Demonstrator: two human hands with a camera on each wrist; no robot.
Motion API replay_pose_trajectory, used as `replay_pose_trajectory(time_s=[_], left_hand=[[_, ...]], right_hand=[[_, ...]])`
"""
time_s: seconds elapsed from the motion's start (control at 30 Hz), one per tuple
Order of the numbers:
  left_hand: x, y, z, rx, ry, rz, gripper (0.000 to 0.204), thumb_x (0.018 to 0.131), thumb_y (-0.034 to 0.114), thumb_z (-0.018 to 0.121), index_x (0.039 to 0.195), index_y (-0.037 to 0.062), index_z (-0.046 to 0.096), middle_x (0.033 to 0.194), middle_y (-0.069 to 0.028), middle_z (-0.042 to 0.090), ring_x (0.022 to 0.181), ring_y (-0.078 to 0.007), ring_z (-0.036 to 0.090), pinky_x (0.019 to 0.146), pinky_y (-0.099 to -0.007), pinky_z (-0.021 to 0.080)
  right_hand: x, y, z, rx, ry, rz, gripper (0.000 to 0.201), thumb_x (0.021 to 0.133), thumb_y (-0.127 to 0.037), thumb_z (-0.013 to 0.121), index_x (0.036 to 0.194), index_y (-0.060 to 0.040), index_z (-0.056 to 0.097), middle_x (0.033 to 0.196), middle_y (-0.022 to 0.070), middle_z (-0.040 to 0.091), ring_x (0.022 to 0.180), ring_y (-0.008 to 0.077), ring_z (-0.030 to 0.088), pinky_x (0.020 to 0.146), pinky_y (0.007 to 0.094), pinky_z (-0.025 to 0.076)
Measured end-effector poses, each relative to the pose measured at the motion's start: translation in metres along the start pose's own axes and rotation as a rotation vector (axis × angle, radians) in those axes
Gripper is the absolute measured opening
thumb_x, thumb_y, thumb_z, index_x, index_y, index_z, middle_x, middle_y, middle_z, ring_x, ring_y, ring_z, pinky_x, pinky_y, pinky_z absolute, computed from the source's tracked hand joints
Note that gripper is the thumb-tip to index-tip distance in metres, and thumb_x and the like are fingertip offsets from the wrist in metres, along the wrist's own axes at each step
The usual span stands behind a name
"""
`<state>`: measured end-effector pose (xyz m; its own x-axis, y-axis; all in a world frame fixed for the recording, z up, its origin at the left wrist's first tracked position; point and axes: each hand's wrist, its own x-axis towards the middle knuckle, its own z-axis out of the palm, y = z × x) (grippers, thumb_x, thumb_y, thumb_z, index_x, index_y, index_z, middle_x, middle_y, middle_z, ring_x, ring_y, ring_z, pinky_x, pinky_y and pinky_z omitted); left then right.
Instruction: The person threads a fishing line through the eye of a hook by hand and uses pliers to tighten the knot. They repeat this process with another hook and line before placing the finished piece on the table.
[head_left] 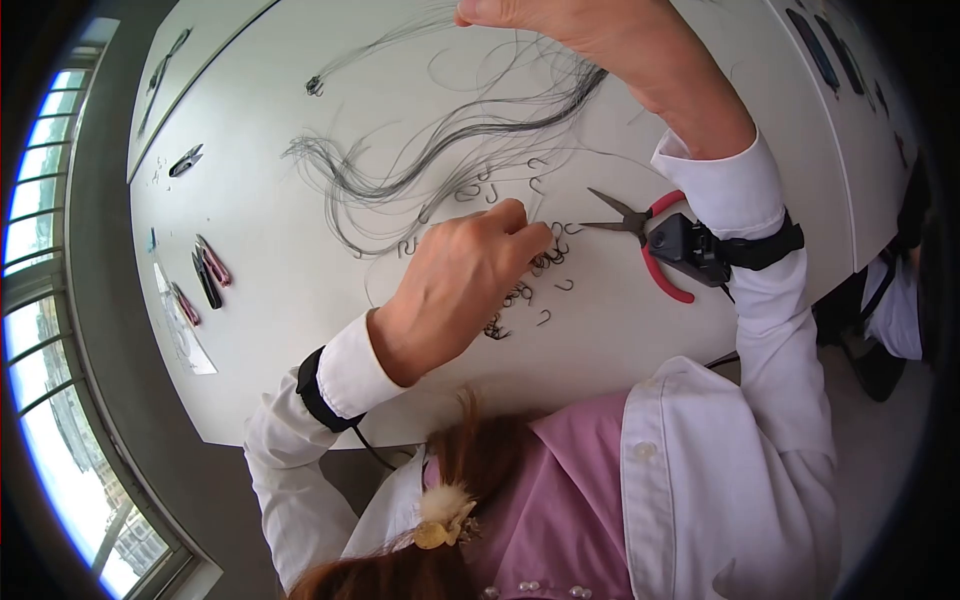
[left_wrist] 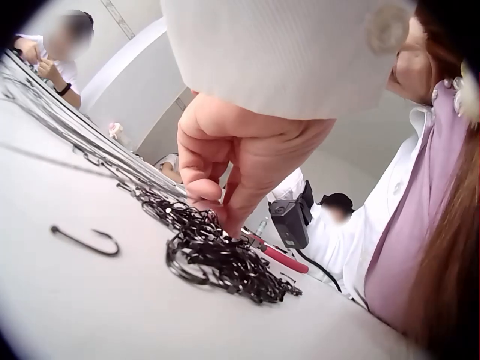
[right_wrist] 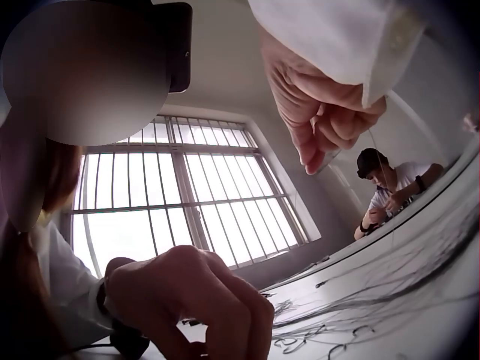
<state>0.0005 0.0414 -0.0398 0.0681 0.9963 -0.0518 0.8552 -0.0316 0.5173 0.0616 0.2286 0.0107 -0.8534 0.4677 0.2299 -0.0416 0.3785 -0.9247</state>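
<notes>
On the white table [head_left: 300, 290], far left: small red and black clips [head_left: 205, 272] lying side by side, well apart from both hands. Centre: left hand [head_left: 455, 285], fingers curled down and pinching into the heap of small dark metal fish hooks [left_wrist: 225, 259] directly beneath the fingertips. Behind it: bundle of thin dark lines [head_left: 450, 150] fanned across the table. Right: red-handled pliers [head_left: 650, 245] just beside the hooks. Above: right hand [head_left: 590, 40], raised clear of the table, fingers closed, pinching a fine line.

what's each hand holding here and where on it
Left hand pinches a fish hook at the hook pile; exact spot hidden. Right hand, raised, pinches thin line at its upper end.
</notes>
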Motion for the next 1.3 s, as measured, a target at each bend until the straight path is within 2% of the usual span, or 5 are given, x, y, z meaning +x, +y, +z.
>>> replay_pose_trajectory(time_s=[0.07, 0.33, 0.43, 0.57, 1.3], left_hand=[[0.002, -0.001, 0.002, -0.027, 0.014, 0.01, 0.013, 0.073, 0.002, 0.065, 0.084, 0.0027, 0.058, 0.081, -0.0081, 0.057, 0.067, -0.0292, 0.059, 0.058, -0.0363, 0.047], [0.0, -0.001, -0.005, -0.102, 0.1, -0.011, 0.009, 0.073, 0.001, 0.065, 0.08, 0.0019, 0.059, 0.076, -0.0073, 0.058, 0.063, -0.0254, 0.059, 0.055, -0.0324, 0.046], [-0.002, 0.0, -0.019, -0.403, 0.178, -0.115, 0.009, 0.074, -0.002, 0.067, 0.08, 0.0006, 0.061, 0.071, -0.0035, 0.063, 0.053, -0.0078, 0.055, 0.049, -0.0201, 0.042], [-0.009, 0.003, -0.039, -0.845, 0.269, -0.412, 0.005, 0.077, 0.0, 0.065, 0.076, -0.0014, 0.06, 0.067, -0.0014, 0.062, 0.051, -0.0054, 0.056, 0.047, -0.0195, 0.043], [-0.021, 0.007, -0.048, -0.808, 0.139, -0.431, 0.026, 0.074, -0.007, 0.065, 0.097, -0.0004, 0.056, 0.07, -0.003, 0.061, 0.058, -0.0041, 0.055, 0.054, -0.0176, 0.043]], right_hand=[[-0.002, -0.019, 0.002, -0.11, -0.004, 0.156, 0.011, 0.081, -0.008, 0.064, 0.079, 0.0032, 0.067, 0.058, 0.0002, 0.057, 0.051, 0.0039, 0.045, 0.046, 0.0195, 0.036], [-0.006, -0.011, -0.005, -0.014, -0.087, 0.014, 0.012, 0.081, -0.008, 0.064, 0.077, 0.0036, 0.066, 0.055, -0.002, 0.053, 0.049, 0.0032, 0.039, 0.044, 0.0212, 0.031], [-0.011, -0.01, 0.001, 0.013, -0.121, -0.008, 0.012, 0.082, -0.008, 0.064, 0.078, 0.0032, 0.066, 0.056, -0.0023, 0.054, 0.05, 0.003, 0.038, 0.045, 0.0211, 0.031], [-0.013, -0.014, 0.008, 0.096, -0.173, 0.072, 0.011, 0.082, -0.009, 0.064, 0.084, 0.0016, 0.068, 0.065, 0.0001, 0.06, 0.06, 0.0033, 0.048, 0.054, 0.0188, 0.038], [-0.021, -0.017, 0.024, 0.068, -0.341, 0.112, 0.009, 0.075, -0.009, 0.067, 0.074, 0.0001, 0.066, 0.057, 0.0001, 0.055, 0.054, 0.0044, 0.044, 0.05, 0.0217, 0.035]])
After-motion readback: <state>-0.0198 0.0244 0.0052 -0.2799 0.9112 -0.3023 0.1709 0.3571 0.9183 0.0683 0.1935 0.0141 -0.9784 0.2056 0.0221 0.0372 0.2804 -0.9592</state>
